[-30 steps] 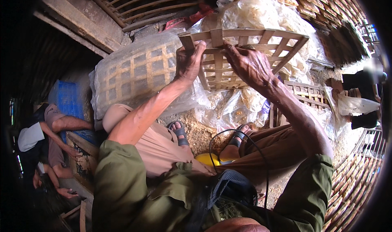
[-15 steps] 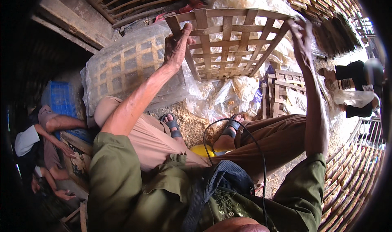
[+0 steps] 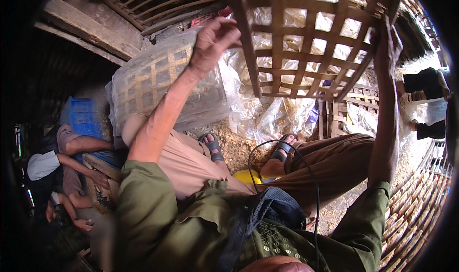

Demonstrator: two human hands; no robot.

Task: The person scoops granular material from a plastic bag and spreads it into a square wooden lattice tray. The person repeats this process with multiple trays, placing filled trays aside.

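A woven bamboo lattice rack (image 3: 306, 47) is raised in front of me, tilted, its upper part running out of the picture's top. My right hand (image 3: 386, 44) grips its right side bar, the fingers partly lost in shadow. Beside the left bar is my left hand (image 3: 215, 44), loosely bent with fingers apart; its fingertips come close to the bar but do not wrap it. Behind the rack lies a heap of crumpled clear plastic sheeting (image 3: 267, 114).
A plastic-covered lattice stack (image 3: 167, 85) stands at left. More lattice frames (image 3: 356, 99) lie at right, beyond my knee. Loaded slatted racks (image 3: 416, 200) fill the lower right. Another person's arm (image 3: 79, 166) works by a blue crate (image 3: 83, 116). A black cable (image 3: 308, 169) loops over my lap.
The rack has come up and to the right, closer to me. My left hand has come off its left bar, while my right hand moved right with it.
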